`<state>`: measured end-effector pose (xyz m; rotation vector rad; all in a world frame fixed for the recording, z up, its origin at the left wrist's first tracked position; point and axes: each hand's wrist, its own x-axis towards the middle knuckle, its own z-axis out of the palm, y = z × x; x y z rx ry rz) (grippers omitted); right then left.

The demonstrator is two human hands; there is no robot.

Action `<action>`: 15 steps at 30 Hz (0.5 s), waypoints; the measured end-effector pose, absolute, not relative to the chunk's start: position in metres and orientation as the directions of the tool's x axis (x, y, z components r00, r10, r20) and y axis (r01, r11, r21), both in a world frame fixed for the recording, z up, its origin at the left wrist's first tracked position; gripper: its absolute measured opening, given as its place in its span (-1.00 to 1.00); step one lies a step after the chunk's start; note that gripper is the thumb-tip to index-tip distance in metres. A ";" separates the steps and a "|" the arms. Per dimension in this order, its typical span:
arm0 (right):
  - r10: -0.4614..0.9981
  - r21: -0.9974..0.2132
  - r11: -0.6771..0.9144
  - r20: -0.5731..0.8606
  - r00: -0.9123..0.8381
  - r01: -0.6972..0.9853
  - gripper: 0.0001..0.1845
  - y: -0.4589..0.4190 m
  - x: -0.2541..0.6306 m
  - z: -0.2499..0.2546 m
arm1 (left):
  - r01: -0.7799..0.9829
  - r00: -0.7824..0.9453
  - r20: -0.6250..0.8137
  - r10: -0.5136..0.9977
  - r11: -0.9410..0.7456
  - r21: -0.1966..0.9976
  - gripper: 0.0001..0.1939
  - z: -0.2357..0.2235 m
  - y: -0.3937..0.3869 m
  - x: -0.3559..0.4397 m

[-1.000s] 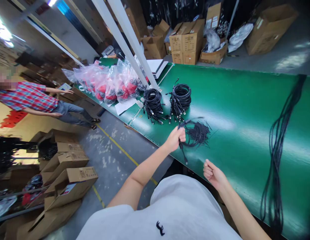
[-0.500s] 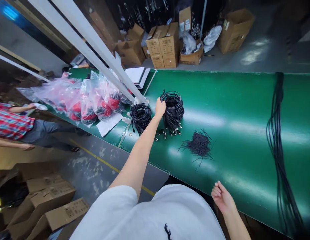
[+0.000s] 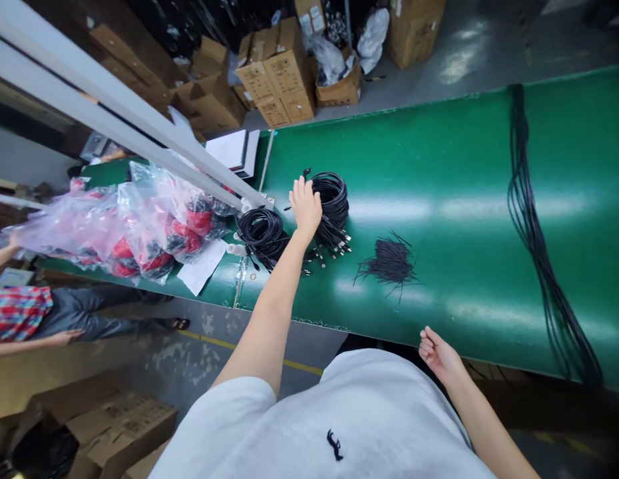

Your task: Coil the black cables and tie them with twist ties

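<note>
My left hand [image 3: 306, 205] lies at the left side of a thick coil of black cables [image 3: 334, 199]. Its fingers are stretched out and apart; some fingertips are beside the coil. Metal plugs stick out at the coil's near end. Left of that hand sits a second coil of black cables [image 3: 263, 233]. My right hand [image 3: 439, 354] hovers near the front edge of the table, fingers curled closed, with nothing visible in them. Between the hands, further in, lies a pile of short black ties [image 3: 389, 261].
A long bundle of black cables [image 3: 532, 233] stretches across the green table [image 3: 439, 159] at right. Clear bags with red and black items [image 3: 154, 233] sit at left, behind white posts [image 3: 140, 143]. A person in a checked shirt [image 3: 20, 313] stands there. Cartons [image 3: 279, 73] stand beyond.
My left hand has loosened from around the cable coil, and its fingers now extend. My right hand stays curled. The view has shifted, and the other person's arm now reaches the bags.
</note>
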<state>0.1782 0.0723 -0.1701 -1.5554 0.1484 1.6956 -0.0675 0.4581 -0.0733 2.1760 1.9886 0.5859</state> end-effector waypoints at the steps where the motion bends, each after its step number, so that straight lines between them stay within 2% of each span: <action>1: 0.489 -0.457 -0.680 -0.865 0.109 -0.574 -0.63 0.069 0.176 -0.169 | 0.923 0.061 0.196 0.979 -0.130 0.363 -0.51 -0.068 0.454 -0.069; 4: 0.435 -0.460 -0.730 -0.883 0.176 -0.506 -0.65 0.048 0.178 -0.172 | 0.888 0.097 0.227 0.969 -0.187 0.420 -0.49 -0.057 0.429 -0.074; 7: 0.296 -0.403 -0.825 -0.905 0.304 -0.396 -0.80 0.008 0.204 -0.188 | 0.796 0.164 0.337 0.927 -0.327 0.510 -0.49 -0.061 0.381 -0.075; 9: 0.204 -0.357 -0.881 -0.879 0.431 -0.311 -0.83 -0.024 0.235 -0.199 | 0.735 0.190 0.319 0.928 -0.350 0.581 -0.54 -0.074 0.331 -0.071; 12: 0.171 -0.326 -0.930 -0.794 0.584 -0.172 -0.60 -0.059 0.289 -0.213 | 0.690 0.338 0.043 0.940 -0.279 0.668 -0.65 -0.097 0.232 -0.054; 15: 0.305 -0.375 -0.927 -0.751 0.585 0.003 -0.46 -0.058 0.334 -0.229 | 0.674 0.435 -0.259 0.862 -0.121 0.729 -0.66 -0.117 0.136 -0.018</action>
